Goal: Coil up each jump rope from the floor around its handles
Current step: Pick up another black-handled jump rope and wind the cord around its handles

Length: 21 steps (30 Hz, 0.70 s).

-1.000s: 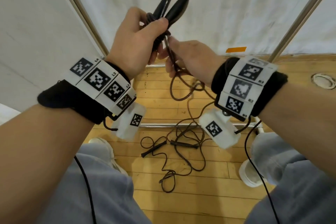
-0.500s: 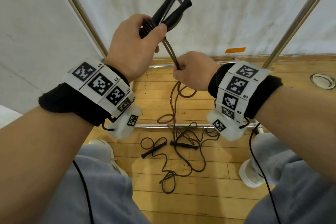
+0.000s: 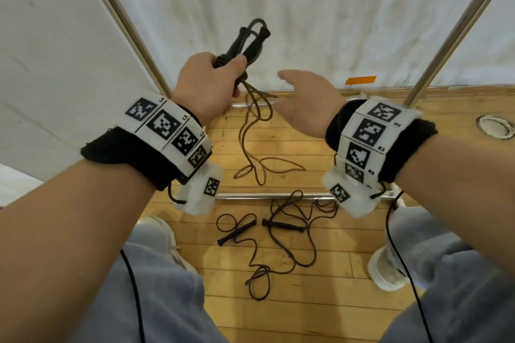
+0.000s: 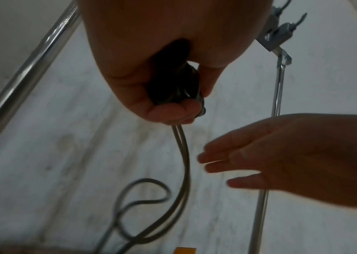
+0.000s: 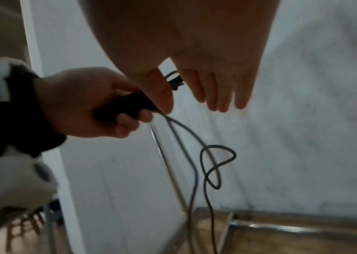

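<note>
My left hand (image 3: 207,86) grips the two black handles (image 3: 245,43) of a jump rope, held together and pointing up, with a few turns of rope wound round them. Its brown rope (image 3: 252,131) hangs from the fist in a doubled strand (image 4: 182,154) down to loose loops on the floor. My right hand (image 3: 305,99) hovers just right of that strand with fingers (image 4: 223,160) straight and spread, holding nothing. A second jump rope lies tangled on the floor below, its black handles (image 3: 237,231) (image 3: 282,225) apart and its dark rope (image 3: 278,256) in loops.
A wooden floor (image 3: 292,312) lies between my two legs and white shoes (image 3: 387,273). A metal bar (image 3: 267,196) crosses the floor; slanted metal poles (image 3: 457,25) and white sheeting stand behind. A round metal floor fitting (image 3: 494,127) sits at the right.
My right hand has let go of the rope and opened, moving slightly right. My left hand has lowered the handles a little, and the rope now hangs slack.
</note>
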{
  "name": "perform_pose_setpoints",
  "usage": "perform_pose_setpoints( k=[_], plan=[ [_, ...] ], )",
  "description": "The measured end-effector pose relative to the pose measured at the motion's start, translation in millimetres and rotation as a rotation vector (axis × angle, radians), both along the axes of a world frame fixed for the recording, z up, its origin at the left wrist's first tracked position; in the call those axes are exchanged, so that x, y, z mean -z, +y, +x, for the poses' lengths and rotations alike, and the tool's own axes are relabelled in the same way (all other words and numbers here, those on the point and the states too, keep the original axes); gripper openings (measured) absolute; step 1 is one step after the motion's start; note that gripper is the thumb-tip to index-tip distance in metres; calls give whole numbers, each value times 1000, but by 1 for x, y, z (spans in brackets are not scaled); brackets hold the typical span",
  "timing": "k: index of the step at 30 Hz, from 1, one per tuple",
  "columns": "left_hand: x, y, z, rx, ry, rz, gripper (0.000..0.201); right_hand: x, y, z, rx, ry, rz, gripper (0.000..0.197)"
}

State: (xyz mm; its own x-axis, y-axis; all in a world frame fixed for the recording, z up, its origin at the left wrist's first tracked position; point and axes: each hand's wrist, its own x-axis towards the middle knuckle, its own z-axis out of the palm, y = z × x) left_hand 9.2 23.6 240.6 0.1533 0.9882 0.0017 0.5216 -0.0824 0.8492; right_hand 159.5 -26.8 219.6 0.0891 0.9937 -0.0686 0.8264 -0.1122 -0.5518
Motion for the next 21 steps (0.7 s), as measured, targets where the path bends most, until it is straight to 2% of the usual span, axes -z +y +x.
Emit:
perform_pose_setpoints(
  k=[2,4,5,7,9,12,16,18,21],
  plan=[
    [-4,-7,5,72,-125,-62,28,3,-4,-15,-61,106,8,48],
    [-7,-15,8,179,-212,-94,28,6,-7,-24,-85,213,18,20],
    [-8,-18,9,227,-239,-95,29,6,-7,-25,-77,289,28,12],
    [-11,-22,9,277,-275,-78,29,6,-5,-22,-24,459,7,16],
    [-13,-22,6,260,-300,-45,28,3,-3,-17,24,521,-5,26],
    [-13,-21,1,187,-285,41,22,1,2,-12,38,425,19,27],
    [-8,-17,-2,86,-230,187,11,6,1,-6,-25,121,73,24],
    [-6,-13,-5,50,-164,263,11,6,1,-4,-58,84,103,26],
    [-2,-6,-12,26,47,385,24,3,1,-6,-73,91,171,29]
  ],
)
